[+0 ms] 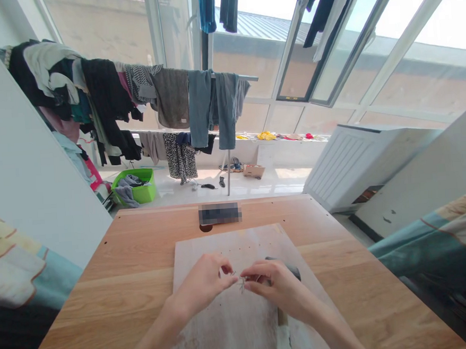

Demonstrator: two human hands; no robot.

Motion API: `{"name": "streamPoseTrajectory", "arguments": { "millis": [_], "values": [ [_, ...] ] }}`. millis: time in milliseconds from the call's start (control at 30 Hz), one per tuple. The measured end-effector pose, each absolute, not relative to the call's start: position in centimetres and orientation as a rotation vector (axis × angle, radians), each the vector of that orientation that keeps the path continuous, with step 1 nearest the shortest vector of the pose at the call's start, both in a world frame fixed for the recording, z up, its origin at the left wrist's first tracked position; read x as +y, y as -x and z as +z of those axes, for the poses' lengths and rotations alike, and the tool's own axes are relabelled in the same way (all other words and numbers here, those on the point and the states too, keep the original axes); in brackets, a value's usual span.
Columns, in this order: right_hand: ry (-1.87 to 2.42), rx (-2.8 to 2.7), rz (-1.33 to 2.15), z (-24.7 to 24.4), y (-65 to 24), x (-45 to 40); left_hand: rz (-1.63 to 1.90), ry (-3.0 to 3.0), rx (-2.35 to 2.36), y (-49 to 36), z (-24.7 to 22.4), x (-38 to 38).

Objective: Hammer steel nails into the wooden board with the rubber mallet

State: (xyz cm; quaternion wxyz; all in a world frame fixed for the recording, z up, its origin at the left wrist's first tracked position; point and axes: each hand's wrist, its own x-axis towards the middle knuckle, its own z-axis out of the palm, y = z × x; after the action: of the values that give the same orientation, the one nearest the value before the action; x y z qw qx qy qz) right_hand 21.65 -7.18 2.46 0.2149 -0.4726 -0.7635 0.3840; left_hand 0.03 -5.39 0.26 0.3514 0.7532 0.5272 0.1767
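Both hands meet above a pale wooden board (223, 329). My left hand (202, 280) is closed in a pinch, with a thin nail at its fingertips. Just beside it, my right hand (278, 285) pinches several thin metal nails (242, 285) that stick out between thumb and fingers. A hammer lies on the board under my right hand; its dark head (293, 271) shows past the knuckles, and its handle (283, 338) runs toward me, partly hidden by the hand and wrist. Small dark dots, holes or nail heads, mark the board.
The board rests on a wooden table (118, 305). A blurred dark object (220, 213) lies near the table's far edge, by a round hole. Beyond stand a laundry rack with clothes (172, 99), a green basket (142, 191) and a white cabinet (352, 161). Curtains hang at both sides.
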Motion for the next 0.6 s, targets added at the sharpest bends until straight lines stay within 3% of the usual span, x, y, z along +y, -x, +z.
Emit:
{"name": "streamPoseTrajectory", "arguments": {
  "millis": [200,367,500,600],
  "values": [
    [1.339,-2.154,0.738,2.4,-24.2,-8.8,0.706,-2.06,1.55,3.9,-1.9,-12.0],
    [1.629,-1.82,0.05,-3.7,-31.9,-12.5,1.013,-2.574,1.548,6.4,-5.5,-17.6],
    [1.775,-1.906,-0.094,-9.2,-36.3,-15.3,1.015,-2.954,1.504,7.3,-7.1,-20.0],
    [1.78,-1.906,-0.116,-10.7,-36.7,-16.1,0.942,-3.014,1.614,7.5,-7.0,-20.3]
  ]
}}
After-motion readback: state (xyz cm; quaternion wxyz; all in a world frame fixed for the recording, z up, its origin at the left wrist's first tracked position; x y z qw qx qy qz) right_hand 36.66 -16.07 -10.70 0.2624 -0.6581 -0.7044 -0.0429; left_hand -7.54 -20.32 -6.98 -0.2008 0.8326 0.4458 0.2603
